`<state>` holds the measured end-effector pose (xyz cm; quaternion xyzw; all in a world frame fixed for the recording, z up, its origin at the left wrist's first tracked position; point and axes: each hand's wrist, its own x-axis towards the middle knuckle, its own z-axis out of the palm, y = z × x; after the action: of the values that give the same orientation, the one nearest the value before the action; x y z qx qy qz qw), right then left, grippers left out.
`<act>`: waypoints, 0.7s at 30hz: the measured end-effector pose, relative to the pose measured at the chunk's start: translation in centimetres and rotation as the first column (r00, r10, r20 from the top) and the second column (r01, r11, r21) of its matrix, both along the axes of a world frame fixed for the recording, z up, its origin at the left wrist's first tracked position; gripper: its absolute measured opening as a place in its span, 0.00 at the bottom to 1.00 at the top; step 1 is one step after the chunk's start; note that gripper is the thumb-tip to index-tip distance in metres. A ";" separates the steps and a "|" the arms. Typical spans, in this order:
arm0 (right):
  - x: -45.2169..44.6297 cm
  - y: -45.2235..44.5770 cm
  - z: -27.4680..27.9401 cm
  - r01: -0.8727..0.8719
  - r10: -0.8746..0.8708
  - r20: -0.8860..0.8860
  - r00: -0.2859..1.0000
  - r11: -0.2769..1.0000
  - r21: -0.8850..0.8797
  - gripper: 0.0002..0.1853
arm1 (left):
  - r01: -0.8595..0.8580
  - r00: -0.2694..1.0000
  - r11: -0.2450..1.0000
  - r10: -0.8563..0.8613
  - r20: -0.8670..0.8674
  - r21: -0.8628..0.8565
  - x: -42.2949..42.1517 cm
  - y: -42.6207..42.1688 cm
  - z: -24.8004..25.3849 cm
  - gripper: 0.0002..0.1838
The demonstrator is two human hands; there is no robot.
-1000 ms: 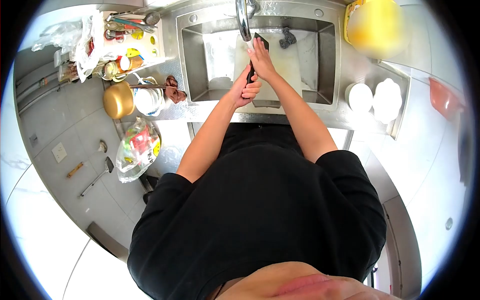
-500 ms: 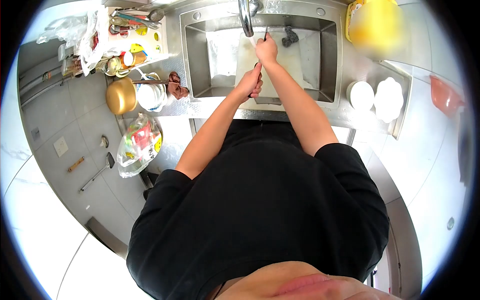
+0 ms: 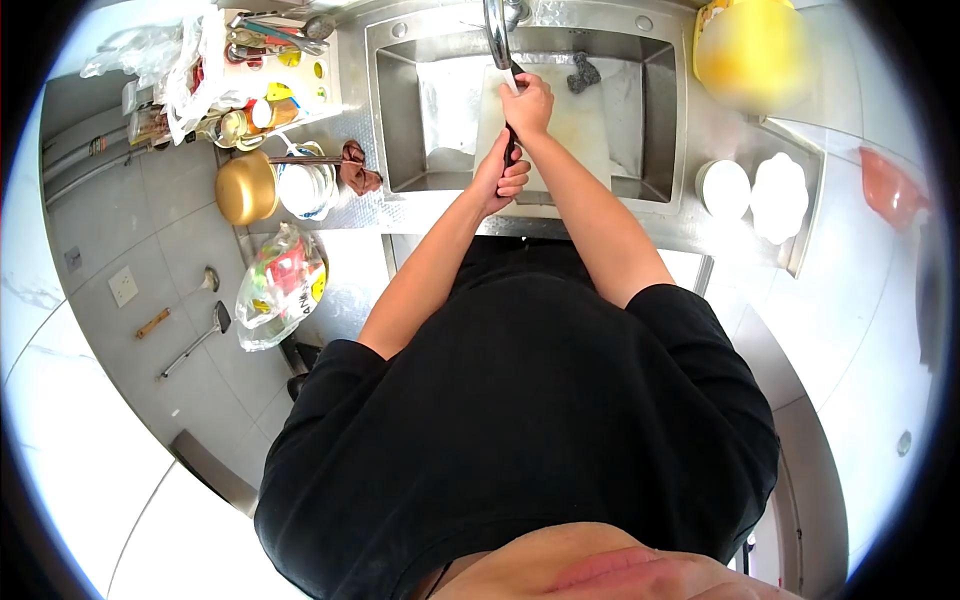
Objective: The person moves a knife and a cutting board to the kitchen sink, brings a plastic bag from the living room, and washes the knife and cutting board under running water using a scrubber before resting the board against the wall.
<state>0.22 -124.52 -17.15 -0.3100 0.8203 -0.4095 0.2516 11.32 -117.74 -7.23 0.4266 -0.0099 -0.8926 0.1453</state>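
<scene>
Over the sink [image 3: 400,110], my left hand [image 3: 498,178] is wrapped round the black handle of a knife [image 3: 511,146]. My right hand [image 3: 530,105] is higher up, against the blade part under the tap [image 3: 497,35], with its fingers curled; most of the blade is hidden by it. A stream of water falls from the spout beside my right fingers. Beneath both hands a pale cutting board [image 3: 575,135] lies in the sink. A dark grey scrubber [image 3: 583,73] rests near the board's far right corner.
Left of the sink are a golden pot [image 3: 246,188], stacked bowls [image 3: 305,188], a brown cloth [image 3: 358,168], and a rack of utensils and bottles. A plastic bag [image 3: 283,280] sits nearer. White bowls [image 3: 723,190] and a yellow container [image 3: 750,55] stand at the right.
My right hand, first flat with extended fingers on the blade, has curled and shifted along it. The knife has turned, showing less of its dark blade. My left hand keeps its hold.
</scene>
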 end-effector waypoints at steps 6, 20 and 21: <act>-0.3 0.2 0.6 -0.008 0.005 0.031 0.999 0.996 0.087 0.21 | -0.022 1.000 0.999 0.022 -0.009 0.049 -0.4 0.3 0.5 0.27; -0.6 0.9 1.3 0.039 -0.048 0.132 0.990 0.996 0.076 0.20 | 0.041 0.997 0.999 -0.040 0.060 -0.009 -0.4 0.8 0.2 0.27; -1.0 1.1 1.9 0.012 -0.037 0.193 0.981 0.992 0.128 0.21 | 0.068 0.991 0.997 -0.062 0.122 -0.045 -0.5 0.9 0.5 0.27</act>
<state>-0.81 -123.46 -15.21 -0.2417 0.8198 -0.3884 0.3446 10.80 -116.87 -6.78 0.4755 -0.0543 -0.8690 0.1254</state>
